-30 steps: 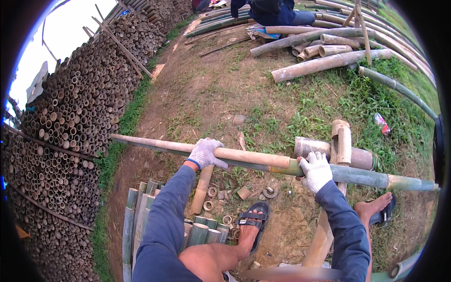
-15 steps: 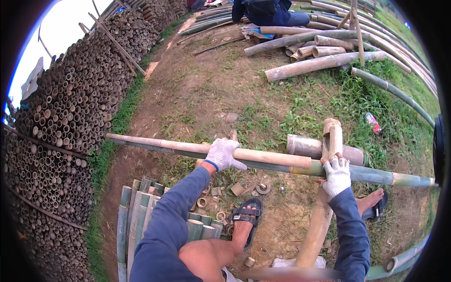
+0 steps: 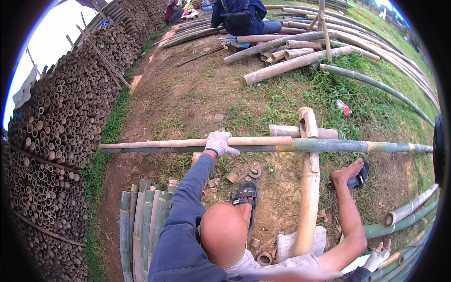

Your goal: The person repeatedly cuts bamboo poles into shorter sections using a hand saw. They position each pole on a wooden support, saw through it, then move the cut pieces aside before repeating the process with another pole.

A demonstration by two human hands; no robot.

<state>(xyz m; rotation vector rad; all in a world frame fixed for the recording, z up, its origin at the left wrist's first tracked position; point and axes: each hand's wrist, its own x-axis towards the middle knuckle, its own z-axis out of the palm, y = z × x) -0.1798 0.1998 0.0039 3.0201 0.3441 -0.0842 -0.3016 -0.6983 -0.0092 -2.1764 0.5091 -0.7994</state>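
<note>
- One wide fisheye, the left of a side-by-side pair on the wearer's head, picture upright.
- Aimed down and kinda forward, so the left knee (image 3: 223, 232) looms really close at the bottom.
- Left hand (image 3: 218, 143) sits near mid-picture, a bit farther out; right hand (image 3: 377, 257) is down by the lower right rim.
- Top reaches a seated person (image 3: 258, 19) well off, and the bamboo pile (image 3: 66, 113) fills the left side.

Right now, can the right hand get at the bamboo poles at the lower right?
Likely yes: the right hand looks open and is close beside the bamboo poles, with nothing visible blocking the way between them.
</note>
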